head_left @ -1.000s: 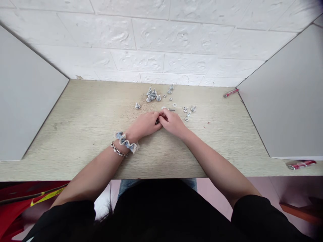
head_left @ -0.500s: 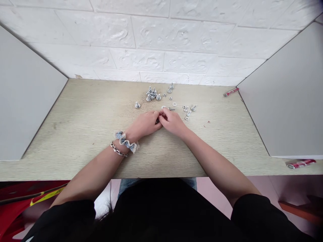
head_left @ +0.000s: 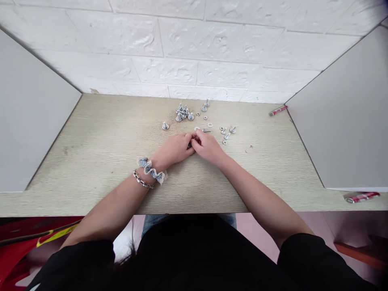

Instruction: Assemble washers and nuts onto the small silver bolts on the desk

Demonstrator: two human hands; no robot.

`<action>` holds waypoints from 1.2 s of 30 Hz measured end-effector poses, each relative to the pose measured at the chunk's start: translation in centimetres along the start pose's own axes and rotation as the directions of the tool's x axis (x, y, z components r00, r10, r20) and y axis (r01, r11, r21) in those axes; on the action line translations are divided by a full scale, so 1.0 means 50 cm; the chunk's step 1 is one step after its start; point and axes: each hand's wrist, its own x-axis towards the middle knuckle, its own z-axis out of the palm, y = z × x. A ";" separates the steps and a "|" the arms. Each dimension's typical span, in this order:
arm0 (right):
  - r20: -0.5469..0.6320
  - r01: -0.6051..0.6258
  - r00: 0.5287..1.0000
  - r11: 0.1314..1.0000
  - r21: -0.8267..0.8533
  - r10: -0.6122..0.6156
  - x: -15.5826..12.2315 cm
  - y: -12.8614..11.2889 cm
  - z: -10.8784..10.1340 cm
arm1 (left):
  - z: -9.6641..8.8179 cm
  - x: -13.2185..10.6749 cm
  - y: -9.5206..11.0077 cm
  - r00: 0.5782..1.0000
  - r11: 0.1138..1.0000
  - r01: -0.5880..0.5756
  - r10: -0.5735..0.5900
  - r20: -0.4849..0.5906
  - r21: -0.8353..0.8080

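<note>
My left hand (head_left: 177, 149) and my right hand (head_left: 209, 148) meet at the fingertips over the middle of the table. Both are closed, fingers curled inward. A small dark metallic bit (head_left: 189, 145) shows between them; the fingers cover most of it, so its kind cannot be made out. Just beyond my fingertips lie a loose bolt (head_left: 206, 130) and a flat washer (head_left: 197, 128), partly hidden by the right hand. Another washer (head_left: 210, 125) lies a little farther back. Left of these, a single bolt (head_left: 165, 126) stands on its head.
A pile of bolts (head_left: 183, 112) sits toward the wall, with two small nuts (head_left: 205, 118) and more bolts (head_left: 204, 107) beside it. Several bolts and nuts (head_left: 227, 136) lie to the right. Red cylinders (head_left: 278, 110) rest by the right panel (head_left: 342, 113); a left panel (head_left: 33, 117) stands opposite.
Hardly anything differs. Both hands stay together in the same spot, with only a very slight shift of the fingers and of the view.
</note>
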 end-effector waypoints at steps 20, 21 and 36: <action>-0.015 0.014 1.000 1.000 0.012 -0.014 0.000 0.000 -0.001 | -0.001 -0.002 0.006 0.999 0.999 0.026 -0.027 0.022 0.044; -0.014 0.015 1.000 1.000 0.013 -0.015 0.000 0.000 -0.001 | -0.001 -0.002 0.006 0.999 0.999 0.027 -0.028 0.024 0.043; -0.004 0.015 1.000 1.000 0.016 -0.015 -0.001 0.000 -0.001 | -0.002 -0.002 0.006 0.999 0.999 0.029 -0.030 0.023 0.032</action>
